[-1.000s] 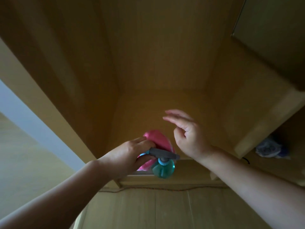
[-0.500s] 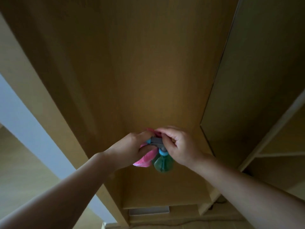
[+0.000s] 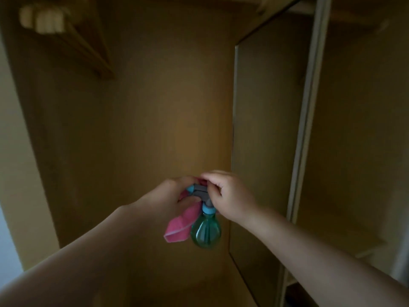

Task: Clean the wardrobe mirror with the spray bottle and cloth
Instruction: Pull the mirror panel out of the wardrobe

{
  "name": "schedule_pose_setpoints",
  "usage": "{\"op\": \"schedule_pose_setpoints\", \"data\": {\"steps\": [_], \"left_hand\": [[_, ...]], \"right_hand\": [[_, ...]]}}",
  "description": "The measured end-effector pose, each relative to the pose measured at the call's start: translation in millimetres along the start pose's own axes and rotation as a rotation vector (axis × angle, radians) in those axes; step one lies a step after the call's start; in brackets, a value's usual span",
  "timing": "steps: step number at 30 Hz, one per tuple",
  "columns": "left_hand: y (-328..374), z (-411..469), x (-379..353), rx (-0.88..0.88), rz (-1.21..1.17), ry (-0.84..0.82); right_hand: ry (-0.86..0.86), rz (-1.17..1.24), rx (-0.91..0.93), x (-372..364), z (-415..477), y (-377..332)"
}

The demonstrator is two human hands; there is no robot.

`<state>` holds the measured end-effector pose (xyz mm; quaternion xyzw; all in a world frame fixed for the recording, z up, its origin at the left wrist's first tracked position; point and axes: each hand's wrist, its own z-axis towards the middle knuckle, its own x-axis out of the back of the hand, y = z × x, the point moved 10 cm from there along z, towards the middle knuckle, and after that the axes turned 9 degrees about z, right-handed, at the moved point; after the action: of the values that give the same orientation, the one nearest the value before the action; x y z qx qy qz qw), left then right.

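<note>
1. Grips the cloth [image 3: 180, 227] in the left hand [image 3: 170, 197] with fingers curled tight, and touches the left end of the grey trigger head of the spray bottle [image 3: 205, 231] with the same fist.
2. Clamps the right hand [image 3: 230, 196] on that trigger head from the other side, fingers curled over its top. Cannot tell where the thumb sits.
3. Brings both hands together, knuckles almost meeting above the trigger head, low in the middle of the view and in front of the wardrobe back wall [image 3: 166, 107].
4. Reaches forward with two bare forearms, one from the lower left and one from the lower right, converging at the bottle with wrists roughly level.
5. Holds the bottle upright in the air: blue collar just under the grey head, round teal-green body lowest, resting on nothing.
6. Lets the pink cloth dangle below the left fist, its pale-edged hem against the bottle's left side.
7. Cannot tell the liquid level through the tinted body.
8. Leaves the wardrobe mirror [image 3: 265, 129], a tall dark panel with a pale frame edge, just to the right of the right wrist and apart from both hands.
9. Shows blurred wooden hangers [image 3: 44, 21] at the upper left.
</note>
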<state>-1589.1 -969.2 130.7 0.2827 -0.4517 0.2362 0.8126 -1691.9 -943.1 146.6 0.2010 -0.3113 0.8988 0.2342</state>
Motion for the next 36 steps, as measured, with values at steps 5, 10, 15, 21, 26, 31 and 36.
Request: {"op": "schedule_pose_setpoints", "data": {"steps": [5,10,15,21,26,31,36], "left_hand": [[35.3,32.7,6.2,-0.016,0.022,0.052],[67.7,59.1,3.2,-0.015,0.053,0.080],[88.7,74.0,2.4,0.017,0.081,0.105],[101.0,77.2,-2.4,0.053,0.149,0.070],[97.6,77.6,-1.7,0.099,0.170,0.066],[94.3,75.5,-3.9,0.119,0.148,0.068],[90.8,69.6,-5.5,0.146,0.153,0.082]], "right_hand": [[-0.020,-0.092,0.041,52.7,3.0,-12.5],[-0.046,-0.158,0.071,95.0,-2.6,-14.7],[0.156,-0.280,0.016,169.1,-13.1,11.0],[0.412,-0.308,-0.158,223.4,-30.9,55.9],[0.363,-0.265,-0.374,210.7,-28.5,94.7],[0.213,-0.144,-0.591,187.8,-25.3,140.0],[0.148,-0.101,-0.615,180.0,-25.2,157.2]]}}
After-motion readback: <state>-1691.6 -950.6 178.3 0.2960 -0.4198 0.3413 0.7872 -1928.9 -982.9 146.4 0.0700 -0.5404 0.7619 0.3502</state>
